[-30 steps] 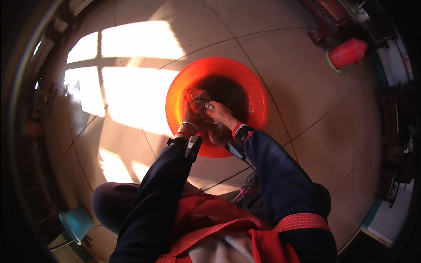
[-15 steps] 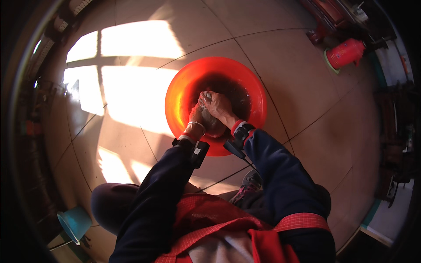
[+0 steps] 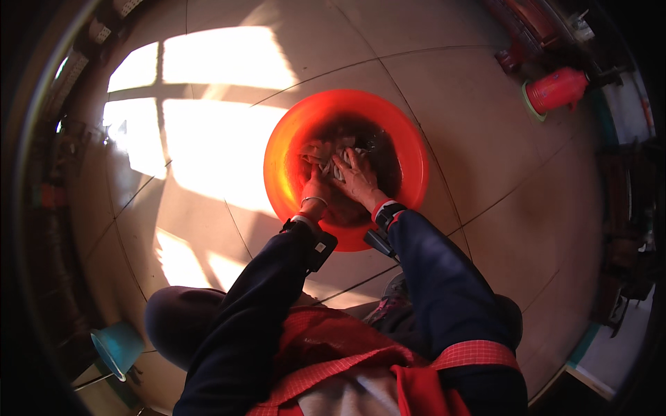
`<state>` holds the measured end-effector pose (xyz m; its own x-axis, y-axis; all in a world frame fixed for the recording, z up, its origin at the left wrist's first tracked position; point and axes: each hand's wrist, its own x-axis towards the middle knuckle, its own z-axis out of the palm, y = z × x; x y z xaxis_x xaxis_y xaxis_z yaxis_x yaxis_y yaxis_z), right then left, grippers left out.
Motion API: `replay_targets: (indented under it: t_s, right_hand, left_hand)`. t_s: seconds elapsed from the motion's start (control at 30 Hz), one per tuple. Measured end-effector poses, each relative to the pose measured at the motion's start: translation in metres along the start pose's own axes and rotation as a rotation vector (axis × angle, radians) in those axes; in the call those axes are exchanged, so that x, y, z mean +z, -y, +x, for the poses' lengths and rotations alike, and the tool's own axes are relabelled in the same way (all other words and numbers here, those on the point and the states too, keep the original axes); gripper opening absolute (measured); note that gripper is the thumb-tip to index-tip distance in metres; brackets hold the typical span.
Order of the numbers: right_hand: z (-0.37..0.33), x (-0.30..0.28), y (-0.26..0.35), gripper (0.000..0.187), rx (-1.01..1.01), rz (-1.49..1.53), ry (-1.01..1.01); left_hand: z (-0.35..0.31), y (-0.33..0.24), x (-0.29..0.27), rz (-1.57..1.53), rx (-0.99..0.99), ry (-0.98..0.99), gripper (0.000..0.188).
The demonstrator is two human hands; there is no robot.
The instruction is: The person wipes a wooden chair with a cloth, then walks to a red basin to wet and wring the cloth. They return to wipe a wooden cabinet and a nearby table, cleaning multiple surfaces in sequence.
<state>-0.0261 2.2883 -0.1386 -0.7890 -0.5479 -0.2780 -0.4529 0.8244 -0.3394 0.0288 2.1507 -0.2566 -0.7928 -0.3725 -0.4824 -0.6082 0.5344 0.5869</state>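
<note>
A round orange-red plastic basin (image 3: 415, 163) stands on the floor before me with dark water in it. A wet, pale greyish cloth (image 3: 318, 151) lies bunched in the basin. My left hand (image 3: 317, 188) is at the cloth's left side, its fingers closed on a fold and partly hidden by it. Over the cloth's right part my right hand (image 3: 358, 179) lies with fingers spread, pressing on it. Black devices are strapped at both wrists, and a pale bangle circles the left one.
Tiled floor (image 3: 485, 139) surrounds the basin, with bright window light on its left part. A red thermos-like jug (image 3: 557, 90) is at the far right. A blue bucket (image 3: 119, 349) sits at the near left. Dark furniture lines both sides. My bent legs flank the near side.
My hands were together, squeezing the bunched cloth. Now they are apart, the right hand's fingers have spread, and the cloth lies looser toward the basin's far side.
</note>
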Motion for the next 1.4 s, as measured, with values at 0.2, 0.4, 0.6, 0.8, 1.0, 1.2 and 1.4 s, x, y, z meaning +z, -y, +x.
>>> replay_targets:
  t_s: [0.2,0.4,0.6,0.8,1.0,1.2,1.4]
  right_hand:
    - [0.021,-0.001,-0.028,0.034,0.298,-0.105,-0.194]
    - [0.038,0.005,-0.021,0.05,0.077,0.057,-0.565]
    - [0.056,0.016,0.006,0.061,0.219,0.373,0.002]
    - [0.055,0.011,0.061,0.031,-0.003,0.762,-0.161]
    - [0.044,-0.019,0.087,0.014,-0.038,0.522,-0.391]
    - [0.064,-0.006,0.03,0.022,0.041,0.343,-0.361]
    - [0.052,-0.003,-0.035,0.061,0.058,0.272,-0.573]
  left_hand:
    - [0.016,0.022,-0.024,0.369,0.803,-0.193,0.061]
    - [-0.014,-0.029,-0.048,-0.493,0.041,-0.328,0.053]
    - [-0.016,-0.047,-0.088,-1.502,-0.305,0.429,0.085]
    - [0.015,-0.018,-0.08,-1.926,-0.23,0.824,0.074]
    - [0.023,-0.009,-0.045,-1.937,0.036,0.682,0.038]
    - [0.032,-0.025,-0.017,-1.978,-0.215,0.55,0.033]
    - [0.038,-0.036,-0.061,-1.339,-0.18,0.128,0.035]
